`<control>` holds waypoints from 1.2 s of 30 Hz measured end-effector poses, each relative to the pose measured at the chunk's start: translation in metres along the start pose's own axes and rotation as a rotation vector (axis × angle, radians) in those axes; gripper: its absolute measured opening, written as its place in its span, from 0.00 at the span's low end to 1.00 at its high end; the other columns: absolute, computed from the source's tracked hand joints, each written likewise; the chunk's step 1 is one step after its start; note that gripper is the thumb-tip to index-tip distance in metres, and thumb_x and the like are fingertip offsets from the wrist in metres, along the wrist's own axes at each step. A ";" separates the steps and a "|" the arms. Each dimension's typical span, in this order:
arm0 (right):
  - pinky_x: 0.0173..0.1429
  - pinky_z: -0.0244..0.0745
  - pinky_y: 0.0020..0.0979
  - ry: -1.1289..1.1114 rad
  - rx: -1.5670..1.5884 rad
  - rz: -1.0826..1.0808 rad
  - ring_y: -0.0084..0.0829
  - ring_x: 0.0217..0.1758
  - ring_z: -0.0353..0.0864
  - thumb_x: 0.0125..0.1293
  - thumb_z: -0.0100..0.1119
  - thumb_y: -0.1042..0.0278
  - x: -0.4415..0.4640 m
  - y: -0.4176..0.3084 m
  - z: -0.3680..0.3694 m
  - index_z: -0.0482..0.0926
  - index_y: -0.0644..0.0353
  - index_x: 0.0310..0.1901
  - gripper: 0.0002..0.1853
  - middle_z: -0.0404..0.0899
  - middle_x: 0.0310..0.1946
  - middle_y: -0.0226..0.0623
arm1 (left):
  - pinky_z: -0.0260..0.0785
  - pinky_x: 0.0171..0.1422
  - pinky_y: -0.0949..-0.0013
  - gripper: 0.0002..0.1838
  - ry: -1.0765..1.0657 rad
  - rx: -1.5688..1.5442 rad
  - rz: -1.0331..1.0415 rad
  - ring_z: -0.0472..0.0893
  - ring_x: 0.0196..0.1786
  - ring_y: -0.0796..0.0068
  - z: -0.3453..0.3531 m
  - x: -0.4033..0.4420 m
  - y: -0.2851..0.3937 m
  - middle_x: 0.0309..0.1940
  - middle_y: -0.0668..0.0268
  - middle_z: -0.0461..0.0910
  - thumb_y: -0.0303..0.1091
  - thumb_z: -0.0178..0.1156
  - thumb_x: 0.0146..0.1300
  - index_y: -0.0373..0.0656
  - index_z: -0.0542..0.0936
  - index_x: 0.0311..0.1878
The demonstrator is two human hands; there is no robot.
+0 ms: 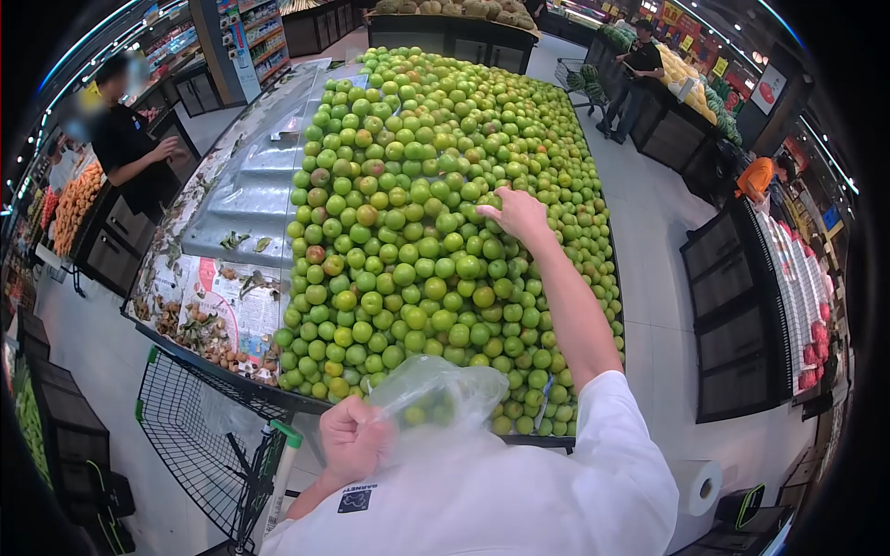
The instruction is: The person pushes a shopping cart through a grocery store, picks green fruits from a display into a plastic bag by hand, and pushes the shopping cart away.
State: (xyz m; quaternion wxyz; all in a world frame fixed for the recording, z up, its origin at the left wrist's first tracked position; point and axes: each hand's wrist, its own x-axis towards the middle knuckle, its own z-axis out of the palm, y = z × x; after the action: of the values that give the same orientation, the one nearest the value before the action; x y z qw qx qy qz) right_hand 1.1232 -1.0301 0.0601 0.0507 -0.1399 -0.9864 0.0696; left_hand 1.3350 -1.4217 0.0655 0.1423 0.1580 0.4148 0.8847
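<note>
A large heap of green fruit [408, 222], some with reddish patches, covers the display stand in front of me. My right hand [517, 217] reaches over the middle of the heap, thumb and fingers pointing left and touching or close to the fruit; its fingertips are partly hidden, and I cannot make out anything in it. Close to my body, my left hand [354, 435] is closed on a clear plastic bag [440, 389]. The bag spreads to the right of that hand, over the stand's front edge, with green showing through the film.
A wire shopping cart [199, 445] stands at the lower left. Newspaper [227, 301] with dry leaves lies left of the fruit. A person [134, 153] is beyond the stand's left side. A plastic roll [695, 489] is at the lower right.
</note>
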 end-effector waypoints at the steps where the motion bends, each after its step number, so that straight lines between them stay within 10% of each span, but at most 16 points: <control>1: 0.51 0.80 0.47 0.053 0.044 -0.016 0.45 0.50 0.85 0.64 0.56 0.28 0.001 0.004 0.003 0.80 0.58 0.54 0.37 0.85 0.44 0.46 | 0.57 0.23 0.78 0.13 -0.015 -0.019 -0.009 0.69 0.22 0.88 0.000 0.000 0.000 0.23 0.71 0.75 0.26 0.62 0.70 0.44 0.69 0.30; 29: 0.65 0.71 0.44 0.355 0.436 -0.168 0.46 0.62 0.73 0.67 0.65 0.59 0.033 0.016 0.043 0.78 0.55 0.57 0.19 0.75 0.56 0.45 | 0.57 0.25 0.79 0.13 -0.037 -0.027 0.001 0.68 0.24 0.89 0.001 -0.003 0.003 0.24 0.72 0.75 0.25 0.61 0.70 0.44 0.69 0.30; 36: 0.47 0.80 0.30 0.382 1.102 -0.353 0.33 0.42 0.84 0.65 0.67 0.73 -0.099 -0.057 -0.028 0.80 0.62 0.50 0.13 0.82 0.44 0.39 | 0.57 0.24 0.79 0.13 -0.034 -0.006 -0.004 0.68 0.22 0.89 0.001 0.001 0.003 0.23 0.72 0.75 0.24 0.60 0.71 0.44 0.69 0.30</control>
State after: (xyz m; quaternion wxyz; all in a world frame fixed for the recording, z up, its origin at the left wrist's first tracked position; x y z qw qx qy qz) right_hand 1.2058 -1.1084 0.0880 0.3027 0.0623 -0.7868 0.5342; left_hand 1.3336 -1.4225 0.0684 0.1515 0.1715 0.4101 0.8828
